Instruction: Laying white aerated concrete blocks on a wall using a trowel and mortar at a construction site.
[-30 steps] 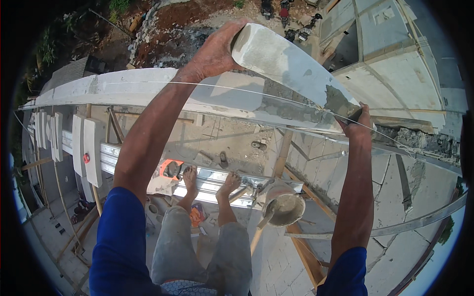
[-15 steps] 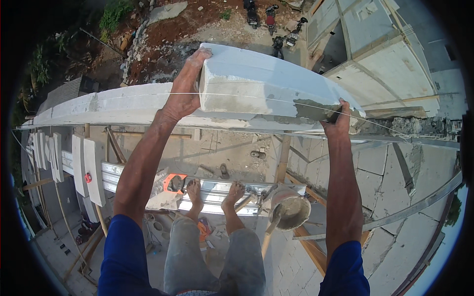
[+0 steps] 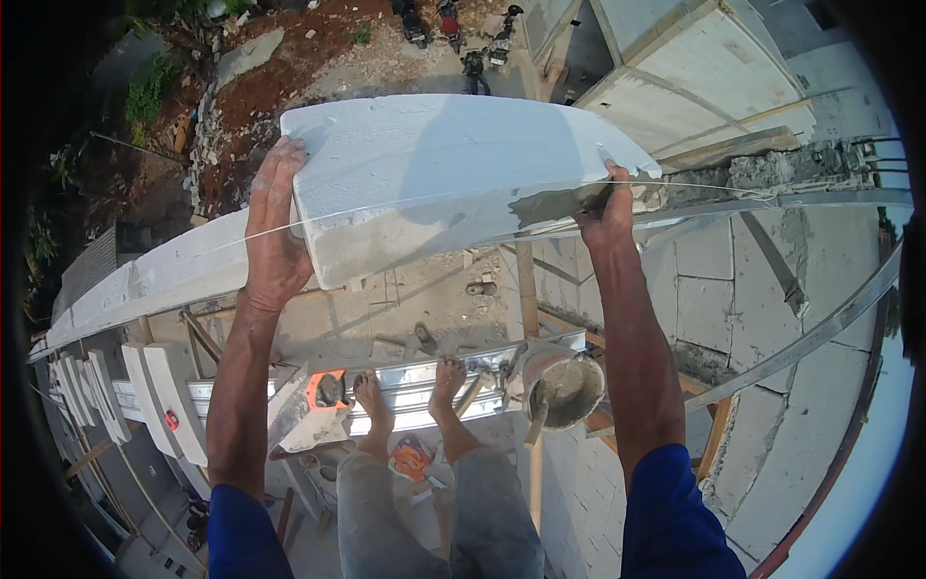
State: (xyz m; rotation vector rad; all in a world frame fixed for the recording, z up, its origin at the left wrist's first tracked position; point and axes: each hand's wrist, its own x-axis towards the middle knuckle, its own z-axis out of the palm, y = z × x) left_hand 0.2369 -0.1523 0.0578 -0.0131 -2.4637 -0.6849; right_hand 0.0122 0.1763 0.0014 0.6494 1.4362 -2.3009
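Observation:
Both my hands grip a long white block at the top of a narrow wall. My left hand wraps round its left end, fingertips on the upper corner. My right hand holds the other end, where grey mortar covers part of the near face. A thin white string crosses in front of the block. Whether the block rests fully on the wall, I cannot tell. Below, my bare feet stand on a metal plank, with a bucket of mortar and trowel at the right and an orange-handled tool at the left.
Upright white blocks lean on the scaffold at left. A curved metal rail runs at right. Far below lie rubble, motorcycles and sandals. Rough concrete with protruding bars continues the wall to the right.
The block has moved left in the view and turned from a slant to lie along the wall, its broad face up. Both my hands have moved left with it, still gripping.

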